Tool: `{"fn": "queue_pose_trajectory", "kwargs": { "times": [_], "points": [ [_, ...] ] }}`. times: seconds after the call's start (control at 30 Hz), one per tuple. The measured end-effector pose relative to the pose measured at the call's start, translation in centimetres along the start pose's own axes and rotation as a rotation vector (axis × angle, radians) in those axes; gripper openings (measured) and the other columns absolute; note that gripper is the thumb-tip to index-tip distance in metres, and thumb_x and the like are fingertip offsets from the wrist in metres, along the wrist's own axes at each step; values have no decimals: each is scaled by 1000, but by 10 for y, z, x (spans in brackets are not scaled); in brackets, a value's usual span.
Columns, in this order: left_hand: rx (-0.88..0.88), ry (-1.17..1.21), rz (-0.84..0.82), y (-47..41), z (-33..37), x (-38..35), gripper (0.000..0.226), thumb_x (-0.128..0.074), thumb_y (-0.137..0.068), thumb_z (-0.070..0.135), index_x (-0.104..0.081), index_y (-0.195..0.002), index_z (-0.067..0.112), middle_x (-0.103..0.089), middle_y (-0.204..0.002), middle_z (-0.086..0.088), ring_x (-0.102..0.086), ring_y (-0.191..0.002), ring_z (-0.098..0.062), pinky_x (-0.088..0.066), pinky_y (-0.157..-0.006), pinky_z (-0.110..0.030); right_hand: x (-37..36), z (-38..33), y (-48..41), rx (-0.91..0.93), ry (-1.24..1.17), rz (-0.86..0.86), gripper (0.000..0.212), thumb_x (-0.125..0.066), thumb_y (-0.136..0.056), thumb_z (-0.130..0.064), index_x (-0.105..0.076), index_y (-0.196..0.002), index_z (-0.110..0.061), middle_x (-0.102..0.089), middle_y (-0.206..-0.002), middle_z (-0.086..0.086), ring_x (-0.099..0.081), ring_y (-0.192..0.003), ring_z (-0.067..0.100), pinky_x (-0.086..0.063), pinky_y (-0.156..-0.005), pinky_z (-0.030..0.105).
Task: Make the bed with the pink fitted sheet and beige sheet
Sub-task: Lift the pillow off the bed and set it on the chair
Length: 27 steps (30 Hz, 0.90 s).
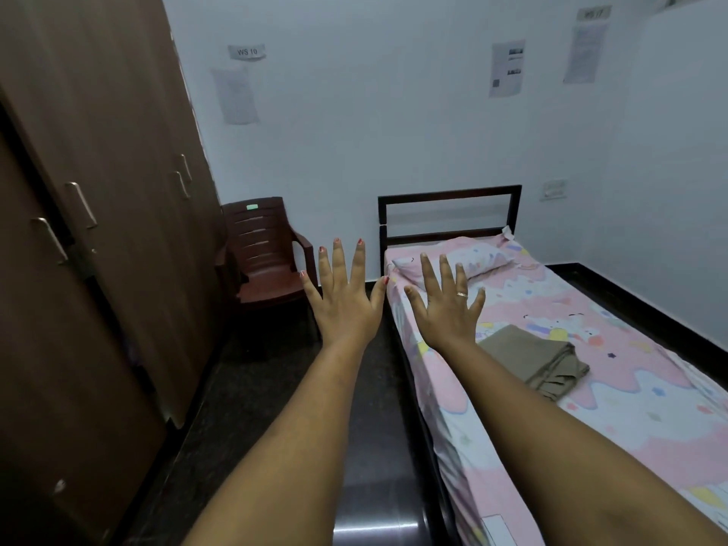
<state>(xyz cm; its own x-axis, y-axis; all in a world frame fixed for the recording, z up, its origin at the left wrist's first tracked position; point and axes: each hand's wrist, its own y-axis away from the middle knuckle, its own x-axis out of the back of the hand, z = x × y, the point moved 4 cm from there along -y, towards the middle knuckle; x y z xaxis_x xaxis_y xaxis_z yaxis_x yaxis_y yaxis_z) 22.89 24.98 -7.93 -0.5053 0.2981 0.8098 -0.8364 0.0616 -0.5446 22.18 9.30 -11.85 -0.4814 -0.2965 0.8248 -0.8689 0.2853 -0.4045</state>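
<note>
A single bed with a dark frame (449, 214) stands along the right wall. The pink patterned fitted sheet (614, 372) covers its mattress, and a matching pillow (472, 260) lies at the head. The beige sheet (539, 358) lies folded on the middle of the bed. Both my arms are stretched out in front of me in the air. My left hand (344, 297) has its fingers spread over the floor beside the bed. My right hand (447, 305) is spread the same way above the bed's left edge. Neither hand holds or touches anything.
A tall brown wardrobe (98, 230) lines the left side. A dark red plastic chair (264, 258) stands in the far corner between the wardrobe and the bed. A narrow strip of dark floor (275, 407) runs between the wardrobe and the bed. Papers hang on the white wall.
</note>
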Motion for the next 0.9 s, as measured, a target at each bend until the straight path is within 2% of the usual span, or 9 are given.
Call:
{"fn": "queue_pose_trajectory", "kwargs": {
  "times": [0.47,0.73,0.9],
  "points": [
    [65,-10,-187,-191,-60,-157,66,-19,-95,60,11,-148,36,20,-157,-1,22,-144,-23,16,-108,-59,-147,2,-205,-111,3,-115,60,-15,-95,-62,9,-147,-47,7,-160,-9,9,-147,20,-1,-113,58],
    [39,27,-228,-297,-74,-225,64,-20,-95,60,6,-149,36,16,-158,-1,21,-144,-23,17,-108,-58,-200,2,-311,-168,47,-123,60,-16,-96,-60,11,-147,-46,6,-160,-7,6,-147,20,-4,-113,57],
    [-61,58,-288,-363,-76,-291,63,-20,-96,59,6,-149,37,16,-158,-1,22,-144,-22,16,-108,-58,-251,12,-378,-237,81,-103,61,-16,-95,-61,9,-148,-44,5,-161,-6,5,-147,22,-7,-113,59]
  ]
}}
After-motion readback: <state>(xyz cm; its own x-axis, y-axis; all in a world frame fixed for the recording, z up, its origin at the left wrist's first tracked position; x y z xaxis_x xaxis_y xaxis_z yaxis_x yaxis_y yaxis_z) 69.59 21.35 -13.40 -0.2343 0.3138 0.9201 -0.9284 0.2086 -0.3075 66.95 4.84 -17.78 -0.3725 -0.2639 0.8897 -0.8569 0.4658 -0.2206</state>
